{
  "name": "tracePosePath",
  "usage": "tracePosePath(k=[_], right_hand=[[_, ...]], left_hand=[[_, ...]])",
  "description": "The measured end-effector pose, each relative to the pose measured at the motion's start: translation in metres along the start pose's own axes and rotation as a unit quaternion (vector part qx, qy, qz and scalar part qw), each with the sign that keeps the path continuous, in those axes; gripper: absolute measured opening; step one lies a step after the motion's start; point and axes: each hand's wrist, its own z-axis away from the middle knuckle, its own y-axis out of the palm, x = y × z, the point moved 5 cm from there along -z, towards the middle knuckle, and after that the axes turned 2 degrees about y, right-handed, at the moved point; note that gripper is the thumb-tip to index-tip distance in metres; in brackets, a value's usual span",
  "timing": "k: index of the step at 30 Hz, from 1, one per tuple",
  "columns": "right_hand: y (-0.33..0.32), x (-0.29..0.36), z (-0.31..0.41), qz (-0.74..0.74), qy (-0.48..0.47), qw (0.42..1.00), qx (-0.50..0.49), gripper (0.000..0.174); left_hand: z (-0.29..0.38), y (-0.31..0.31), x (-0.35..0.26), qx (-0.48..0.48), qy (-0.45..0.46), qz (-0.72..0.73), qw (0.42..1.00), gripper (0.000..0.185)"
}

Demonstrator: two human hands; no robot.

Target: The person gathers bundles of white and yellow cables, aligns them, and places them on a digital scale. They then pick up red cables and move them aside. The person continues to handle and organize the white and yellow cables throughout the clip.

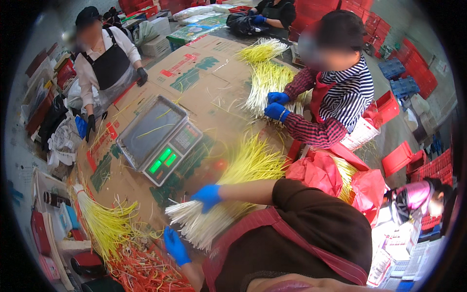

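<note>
My right hand (207,197), in a blue glove, is closed over the white stems of a large loose pile of yellow chives (253,160) at the table edge before me. The yellow tips fan out away from me, partly behind my forearm. My left hand (176,245), also gloved in blue, is just off the white stem ends, with nothing visible in it. Left of it lies a bunch of yellow chives (105,219), bound near its white end. Shredded red strips and plant scraps (146,268) lie below that bunch.
A weighing scale (160,138) with lit green displays stands on the cardboard-covered table (215,87). Across the table, a co-worker's blue-gloved hands (277,106) are at another chive pile (270,80). Another person (107,62) stands far left. A red-lined crate (328,171) holds more chives.
</note>
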Motion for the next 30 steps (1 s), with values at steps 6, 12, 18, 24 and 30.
tracePosePath(k=[6,12,18,24,30], right_hand=[[-0.002,0.000,0.000,0.003,-0.007,1.000,-0.001,0.076],[-0.007,-0.009,-0.012,0.023,0.018,0.999,0.024,0.080],[-0.016,-0.023,-0.028,-0.137,0.040,0.972,0.186,0.067],[-0.019,-0.026,-0.042,-0.101,0.053,0.947,0.301,0.086],[-0.053,-0.023,-0.056,0.003,0.058,0.979,0.197,0.092]], left_hand=[[0.004,0.003,-0.005,0.012,0.000,0.007,1.000,0.041],[-0.001,0.007,-0.008,0.029,0.013,-0.010,0.999,0.043],[0.013,-0.012,-0.003,0.010,0.062,-0.096,0.993,0.042],[0.032,-0.028,0.000,-0.021,-0.091,-0.015,0.995,0.040],[0.013,-0.018,-0.021,-0.072,-0.061,0.133,0.987,0.045]])
